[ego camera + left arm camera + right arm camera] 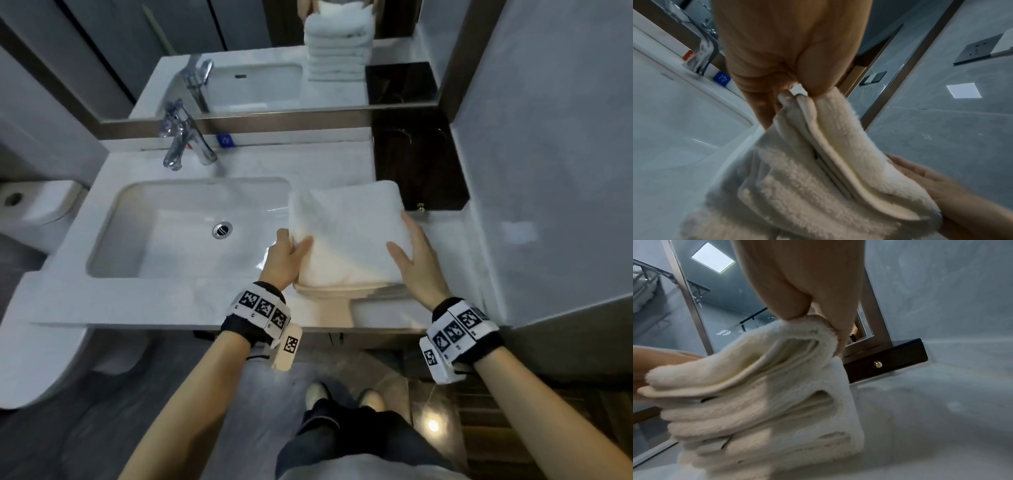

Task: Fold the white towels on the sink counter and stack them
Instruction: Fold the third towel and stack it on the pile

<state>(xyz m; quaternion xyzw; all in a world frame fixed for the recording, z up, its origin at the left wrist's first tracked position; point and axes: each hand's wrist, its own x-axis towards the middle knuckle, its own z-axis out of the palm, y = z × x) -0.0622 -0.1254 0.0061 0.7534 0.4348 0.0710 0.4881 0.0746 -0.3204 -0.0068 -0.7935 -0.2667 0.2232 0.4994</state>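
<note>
A stack of folded white towels point(329, 291) stands on the counter point(137, 301) to the right of the sink. The top towel point(346, 233), folded, is held a little above the stack at its near side. My left hand point(287, 253) pinches its left edge, thumb on top. My right hand point(414, 253) grips its right edge, thumb on top. The left wrist view shows my left hand point(795, 91) pinching the layered edge of the top towel point(849, 154) over the stack point(797, 203). In the right wrist view my right hand point(818, 316) pinches the top towel point(748, 360) above the stack point(766, 426).
The sink basin point(191, 226) lies just left of the towels, with the faucet point(181, 137) behind it. A dark wooden box point(418, 164) with a brass knob stands behind the stack. A wall point(548, 171) closes the right side. The mirror point(274, 51) reflects the stack. A toilet point(30, 205) stands at far left.
</note>
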